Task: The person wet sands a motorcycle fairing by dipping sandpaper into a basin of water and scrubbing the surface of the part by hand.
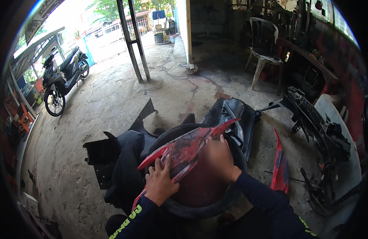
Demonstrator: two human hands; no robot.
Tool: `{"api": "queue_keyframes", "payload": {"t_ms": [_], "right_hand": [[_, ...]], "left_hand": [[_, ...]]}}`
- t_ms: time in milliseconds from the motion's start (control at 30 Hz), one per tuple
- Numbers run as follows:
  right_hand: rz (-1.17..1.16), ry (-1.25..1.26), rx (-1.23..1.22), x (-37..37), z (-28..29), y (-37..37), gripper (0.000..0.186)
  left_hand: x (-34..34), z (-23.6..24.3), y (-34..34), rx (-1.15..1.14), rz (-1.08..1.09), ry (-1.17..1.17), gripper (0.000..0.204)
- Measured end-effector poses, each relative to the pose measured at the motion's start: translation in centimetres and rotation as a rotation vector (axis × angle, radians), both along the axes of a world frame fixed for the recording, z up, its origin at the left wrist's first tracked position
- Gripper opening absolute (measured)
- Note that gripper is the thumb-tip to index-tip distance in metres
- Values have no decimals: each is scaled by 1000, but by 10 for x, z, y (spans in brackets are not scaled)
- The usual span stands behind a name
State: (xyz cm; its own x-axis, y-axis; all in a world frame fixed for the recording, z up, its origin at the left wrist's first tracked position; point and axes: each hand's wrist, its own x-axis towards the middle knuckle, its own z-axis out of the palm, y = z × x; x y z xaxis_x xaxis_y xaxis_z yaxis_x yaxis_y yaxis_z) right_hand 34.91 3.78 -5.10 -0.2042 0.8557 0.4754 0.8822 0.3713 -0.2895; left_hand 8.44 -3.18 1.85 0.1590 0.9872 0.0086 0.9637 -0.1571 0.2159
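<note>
A long red motorcycle body panel (184, 153), its paint worn and scuffed with grey patches, lies tilted across a round black tub or ring (235, 191). Inside that ring is a dark reddish surface (202, 193); whether it is liquid or solid I cannot tell. My left hand (162, 183) rests on the panel's near left part with fingers spread. Toward the panel's right end, my right hand (219, 159) presses down with bent fingers. Part of it is blurred, and whatever lies under its fingers is hidden.
Black plastic body parts (132, 149) lie left of and behind the ring. Another red panel (278, 165) stands to its right, near a dark frame piece (319, 123). Farther off are a plastic chair (263, 51), a metal post (133, 44) and a parked motorcycle (64, 75).
</note>
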Motion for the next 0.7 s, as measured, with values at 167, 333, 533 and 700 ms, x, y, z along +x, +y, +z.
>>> {"api": "queue_keyframes", "payload": {"t_ms": [167, 333, 533, 700], "right_hand": [[160, -25, 1, -32, -4, -39, 46], [-32, -51, 35, -16, -12, -6, 45], [34, 5, -47, -14, -7, -11, 47], [125, -33, -47, -35, -7, -41, 48]], "left_hand": [[-5, -2, 3, -43, 14, 3, 102], [1, -3, 1, -64, 25, -12, 103], [0, -6, -3, -28, 11, -4, 100], [-5, -2, 2, -58, 0, -5, 103]]}}
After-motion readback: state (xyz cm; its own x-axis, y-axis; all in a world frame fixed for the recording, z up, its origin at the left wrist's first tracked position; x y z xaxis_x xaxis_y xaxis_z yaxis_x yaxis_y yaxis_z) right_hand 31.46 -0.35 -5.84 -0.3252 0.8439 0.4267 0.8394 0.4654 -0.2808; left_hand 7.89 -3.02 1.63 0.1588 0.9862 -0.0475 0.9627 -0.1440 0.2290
